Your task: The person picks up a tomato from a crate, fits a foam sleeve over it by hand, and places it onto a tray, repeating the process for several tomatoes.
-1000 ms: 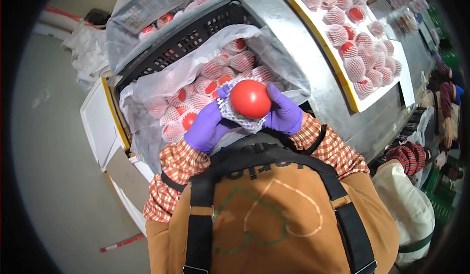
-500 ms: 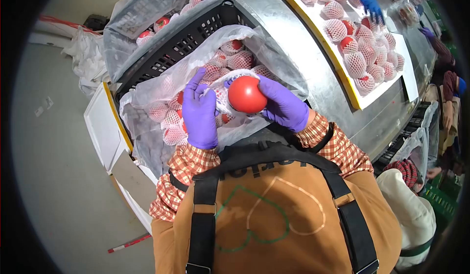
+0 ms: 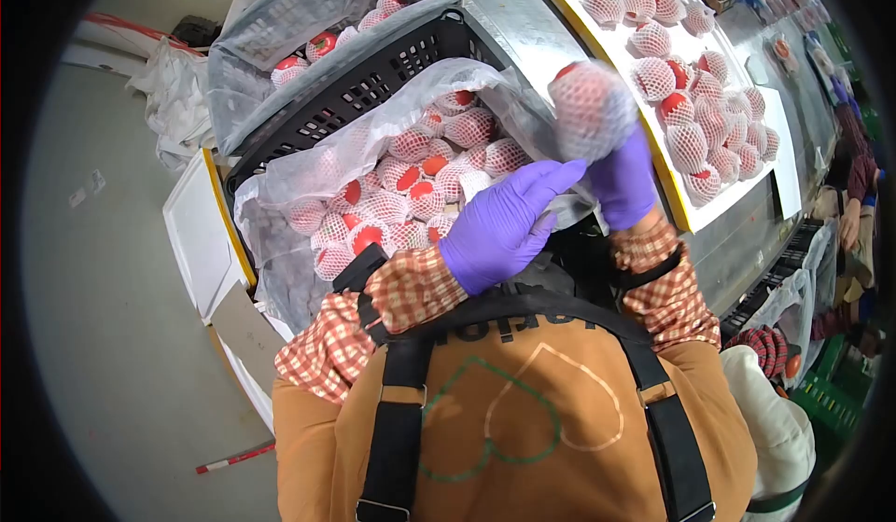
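The right hand's grip (image 3: 623,172) holds a red fruit (image 3: 594,110) now covered by white foam netting, between the lined crate (image 3: 359,83) and the tray (image 3: 667,163). The left hand (image 3: 504,228), empty, has crossed over the crate's near edge.

You wear purple gloves (image 3: 499,225), checked sleeves (image 3: 415,289) and an orange-brown apron (image 3: 583,485), black straps (image 3: 395,447) at nine and three o'clock. Its dark lettering (image 3: 509,333) sits at twelve, above green and cream hearts (image 3: 560,415).
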A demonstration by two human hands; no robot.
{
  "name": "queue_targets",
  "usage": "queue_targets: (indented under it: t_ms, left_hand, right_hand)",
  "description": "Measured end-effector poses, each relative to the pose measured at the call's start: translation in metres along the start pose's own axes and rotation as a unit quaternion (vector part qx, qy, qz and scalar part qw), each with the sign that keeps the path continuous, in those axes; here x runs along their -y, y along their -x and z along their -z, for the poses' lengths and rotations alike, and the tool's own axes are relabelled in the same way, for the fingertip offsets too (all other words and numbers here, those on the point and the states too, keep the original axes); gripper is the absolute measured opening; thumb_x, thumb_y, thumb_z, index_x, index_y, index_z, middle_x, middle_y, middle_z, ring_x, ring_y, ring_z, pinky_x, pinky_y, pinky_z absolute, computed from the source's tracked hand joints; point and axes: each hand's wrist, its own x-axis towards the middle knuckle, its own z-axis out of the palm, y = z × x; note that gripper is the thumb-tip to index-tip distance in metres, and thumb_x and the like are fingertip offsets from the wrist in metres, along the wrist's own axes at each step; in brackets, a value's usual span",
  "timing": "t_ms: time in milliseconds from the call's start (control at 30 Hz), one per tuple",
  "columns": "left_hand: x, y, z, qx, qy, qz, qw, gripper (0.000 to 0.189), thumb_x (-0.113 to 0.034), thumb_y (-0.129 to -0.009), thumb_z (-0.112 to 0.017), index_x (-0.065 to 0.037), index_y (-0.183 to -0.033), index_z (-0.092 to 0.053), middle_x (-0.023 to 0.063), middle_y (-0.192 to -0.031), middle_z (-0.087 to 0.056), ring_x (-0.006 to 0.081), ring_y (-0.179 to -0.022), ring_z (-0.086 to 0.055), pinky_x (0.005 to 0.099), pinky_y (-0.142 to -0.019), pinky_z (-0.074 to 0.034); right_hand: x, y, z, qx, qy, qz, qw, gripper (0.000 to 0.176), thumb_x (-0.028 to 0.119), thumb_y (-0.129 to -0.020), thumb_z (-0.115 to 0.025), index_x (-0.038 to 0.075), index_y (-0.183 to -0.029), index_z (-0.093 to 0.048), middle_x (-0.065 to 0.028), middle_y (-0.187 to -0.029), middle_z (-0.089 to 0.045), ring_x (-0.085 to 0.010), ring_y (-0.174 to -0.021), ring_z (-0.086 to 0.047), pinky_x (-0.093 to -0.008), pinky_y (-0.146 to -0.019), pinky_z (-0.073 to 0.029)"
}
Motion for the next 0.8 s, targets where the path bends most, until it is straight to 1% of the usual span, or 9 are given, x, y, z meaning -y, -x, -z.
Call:
queue_targets:
  t_ms: [100, 233, 267, 333, 400, 500, 567, 700, 800]
  left_hand:
    - [0.044, 0.006, -0.006, 0.033, 0.018, 0.040, 0.999, 0.047, -0.006, -0.085, -0.055, -0.008, -0.131, -0.049, 0.0152, -0.121, -0.056, 0.0328, -0.110, -0.056, 0.0386, -0.096, -0.044]
    - [0.131, 0.015, 0.017, -0.015, -0.202, 0.097, 0.974, 0.050, -0.011, -0.081, -0.058, -0.007, -0.130, -0.049, 0.0179, -0.116, -0.058, 0.0334, -0.109, -0.055, 0.0435, -0.093, -0.044]
    - [0.146, 0.019, 0.025, 0.000, -0.290, 0.125, 0.949, 0.051, -0.013, -0.078, -0.061, -0.006, -0.128, -0.050, 0.0177, -0.116, -0.058, 0.0330, -0.107, -0.056, 0.0432, -0.093, -0.044]
    - [0.170, 0.025, 0.039, 0.018, -0.376, 0.153, 0.914, 0.053, -0.015, -0.075, -0.063, -0.005, -0.126, -0.051, 0.0174, -0.115, -0.058, 0.0325, -0.106, -0.056, 0.0430, -0.093, -0.044]
    - [0.191, 0.030, 0.047, 0.128, -0.434, 0.286, 0.845, 0.058, -0.018, -0.073, -0.069, -0.006, -0.126, -0.049, 0.0185, -0.107, -0.060, 0.0356, -0.101, -0.057, 0.0432, -0.093, -0.043]
    - [0.225, 0.047, 0.046, 0.144, -0.472, 0.214, 0.843, 0.056, -0.022, -0.070, -0.071, -0.007, -0.121, -0.052, 0.0164, -0.106, -0.062, 0.0337, -0.100, -0.058, 0.0417, -0.091, -0.044]
    - [0.247, 0.053, 0.037, 0.133, -0.531, 0.178, 0.818, 0.053, -0.024, -0.068, -0.072, -0.009, -0.116, -0.055, 0.0152, -0.108, -0.062, 0.0330, -0.102, -0.057, 0.0410, -0.090, -0.044]
    - [0.227, 0.023, 0.042, 0.216, -0.512, 0.291, 0.779, 0.039, -0.027, -0.064, -0.073, -0.010, -0.098, -0.067, 0.0146, -0.095, -0.067, 0.0331, -0.094, -0.063, 0.0412, -0.085, -0.047]
    - [0.200, 0.014, 0.051, 0.196, -0.446, 0.323, 0.811, 0.032, -0.026, -0.065, -0.073, -0.009, -0.092, -0.069, 0.0141, -0.087, -0.069, 0.0346, -0.090, -0.065, 0.0419, -0.085, -0.048]
  right_hand:
    - [0.036, -0.035, 0.038, -0.051, -0.088, 0.073, 0.992, 0.045, 0.022, -0.094, -0.055, -0.002, -0.131, -0.045, -0.0140, -0.125, -0.056, -0.0257, -0.113, -0.056, -0.0374, -0.098, -0.046]
    - [0.081, -0.080, 0.107, -0.178, -0.087, 0.057, 0.978, 0.035, 0.014, -0.091, -0.059, -0.004, -0.119, -0.050, -0.0158, -0.121, -0.055, -0.0280, -0.111, -0.055, -0.0426, -0.098, -0.047]
    - [0.080, -0.085, 0.136, -0.198, 0.083, 0.118, 0.969, 0.036, 0.013, -0.090, -0.060, -0.006, -0.119, -0.048, -0.0184, -0.121, -0.053, -0.0300, -0.111, -0.054, -0.0441, -0.100, -0.046]
    - [0.092, -0.088, 0.139, -0.273, 0.003, 0.129, 0.953, 0.037, 0.008, -0.092, -0.055, -0.008, -0.124, -0.044, -0.0194, -0.126, -0.050, -0.0315, -0.116, -0.051, -0.0416, -0.105, -0.043]
    - [0.099, -0.085, 0.134, -0.350, -0.034, 0.114, 0.929, 0.034, 0.005, -0.095, -0.050, -0.009, -0.125, -0.043, -0.0193, -0.128, -0.049, -0.0323, -0.121, -0.049, -0.0389, -0.108, -0.040]
    - [0.091, -0.071, 0.135, -0.286, 0.041, 0.096, 0.953, 0.036, 0.005, -0.098, -0.041, -0.010, -0.130, -0.040, -0.0206, -0.134, -0.045, -0.0346, -0.126, -0.044, -0.0417, -0.111, -0.037]
    - [0.070, -0.061, 0.124, -0.175, 0.015, 0.096, 0.980, 0.044, 0.015, -0.099, -0.043, -0.008, -0.135, -0.034, -0.0212, -0.136, -0.044, -0.0328, -0.126, -0.046, -0.0411, -0.107, -0.040]
    - [0.043, -0.026, 0.041, -0.108, 0.094, 0.040, 0.989, 0.046, 0.022, -0.097, -0.044, -0.001, -0.136, -0.040, -0.0151, -0.136, -0.049, -0.0220, -0.118, -0.052, -0.0323, -0.094, -0.044]
    - [0.032, 0.004, -0.005, -0.012, 0.229, -0.009, 0.973, 0.042, 0.024, -0.097, -0.043, -0.002, -0.129, -0.050, -0.0100, -0.125, -0.057, -0.0111, -0.095, -0.057, -0.0266, -0.084, -0.045]
